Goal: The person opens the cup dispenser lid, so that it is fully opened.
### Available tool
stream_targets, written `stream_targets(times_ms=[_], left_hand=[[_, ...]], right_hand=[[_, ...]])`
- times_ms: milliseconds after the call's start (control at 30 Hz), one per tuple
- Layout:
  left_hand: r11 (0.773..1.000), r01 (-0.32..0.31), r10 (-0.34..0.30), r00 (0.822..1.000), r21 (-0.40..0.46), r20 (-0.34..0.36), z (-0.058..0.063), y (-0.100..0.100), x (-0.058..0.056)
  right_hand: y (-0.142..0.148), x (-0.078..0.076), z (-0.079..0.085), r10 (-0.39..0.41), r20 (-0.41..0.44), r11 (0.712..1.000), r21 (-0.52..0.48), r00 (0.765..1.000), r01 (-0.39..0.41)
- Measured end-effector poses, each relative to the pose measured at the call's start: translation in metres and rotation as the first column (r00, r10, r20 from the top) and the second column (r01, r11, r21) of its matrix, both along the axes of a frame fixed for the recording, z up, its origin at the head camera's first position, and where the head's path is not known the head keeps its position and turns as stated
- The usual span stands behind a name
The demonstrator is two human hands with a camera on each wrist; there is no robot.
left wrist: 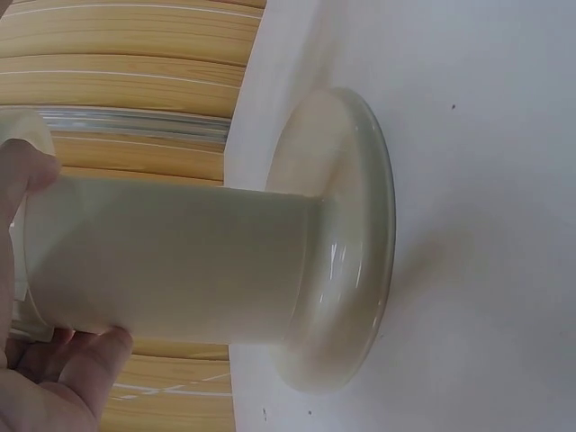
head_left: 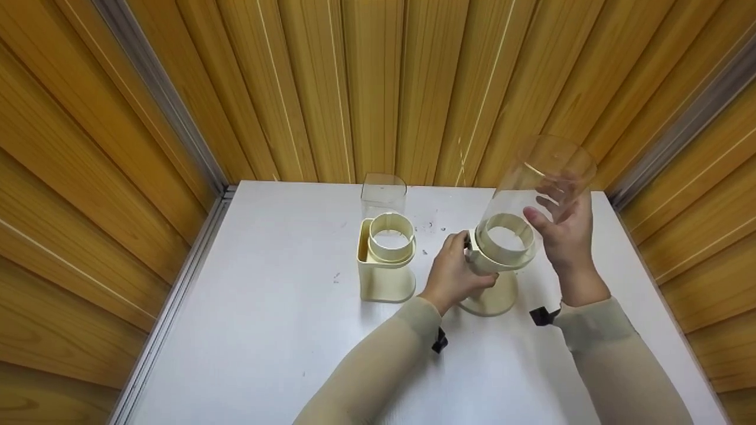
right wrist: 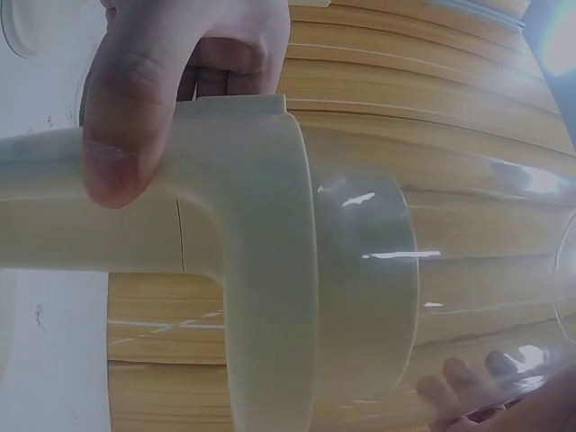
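Observation:
A cream plastic stand point(head_left: 490, 301) with a round foot and a ring-shaped collar rises from the table on the right. My left hand point(head_left: 455, 268) grips its upper part just below the collar; in the left wrist view its column point(left wrist: 171, 261) and foot show plainly. A clear cylinder point(head_left: 520, 177) fits around the collar and leans up to the right. My right hand point(head_left: 567, 227) holds the cylinder's far right side, thumb and fingers curved about it. The right wrist view shows several right fingertips point(right wrist: 459, 373) against the clear wall.
To the left stands a similar cream stand point(head_left: 387, 283) with its own collar and a side pocket. Just behind it is a clear container point(head_left: 384, 192). White table point(head_left: 266, 330) lies beneath, with wood-patterned walls point(head_left: 378, 88) around the back and sides.

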State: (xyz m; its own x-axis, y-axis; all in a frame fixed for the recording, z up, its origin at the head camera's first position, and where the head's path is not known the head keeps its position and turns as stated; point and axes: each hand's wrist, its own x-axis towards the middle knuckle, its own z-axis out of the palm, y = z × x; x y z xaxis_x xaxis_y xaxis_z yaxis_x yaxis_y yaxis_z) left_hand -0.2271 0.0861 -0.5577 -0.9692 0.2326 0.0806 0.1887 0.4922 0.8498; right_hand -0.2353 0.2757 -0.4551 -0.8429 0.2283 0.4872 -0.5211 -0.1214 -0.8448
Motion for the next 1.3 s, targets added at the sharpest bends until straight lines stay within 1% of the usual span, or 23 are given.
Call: stream_targets(times_ms=[167,300,567,900,1067,1300], left_hand=[[1.000,-0.003,0.003,1.000,0.000,0.004,-0.001,0.001,0.000],[1.000,0.001,-0.001,1.000,0.010,0.002,-0.002,0.001,0.001],[1.000,0.011,-0.011,1.000,0.017,-0.022,-0.003,0.000,0.001],[0.999,0.007,-0.007,1.000,0.040,0.001,-0.004,0.000,0.000],[1.000,0.000,0.000,1.000,0.024,0.004,-0.005,0.000,0.000],[1.000,0.005,-0.005,1.000,0.018,0.009,-0.004,-0.001,0.000]], right_hand=[[-0.001,0.000,0.004,-0.006,0.027,1.000,0.018,1.000,0.005],[-0.002,0.001,0.006,-0.008,0.029,1.000,0.021,1.000,0.007],[-0.003,0.002,0.004,-0.003,-0.004,1.000,0.026,1.000,0.003],[-0.005,0.004,0.005,-0.003,-0.022,1.000,0.018,1.000,0.004],[-0.004,0.003,0.006,-0.010,-0.023,1.000,0.017,1.000,0.011],[-0.004,0.004,0.012,-0.015,-0.046,1.000,0.007,0.999,0.015]])
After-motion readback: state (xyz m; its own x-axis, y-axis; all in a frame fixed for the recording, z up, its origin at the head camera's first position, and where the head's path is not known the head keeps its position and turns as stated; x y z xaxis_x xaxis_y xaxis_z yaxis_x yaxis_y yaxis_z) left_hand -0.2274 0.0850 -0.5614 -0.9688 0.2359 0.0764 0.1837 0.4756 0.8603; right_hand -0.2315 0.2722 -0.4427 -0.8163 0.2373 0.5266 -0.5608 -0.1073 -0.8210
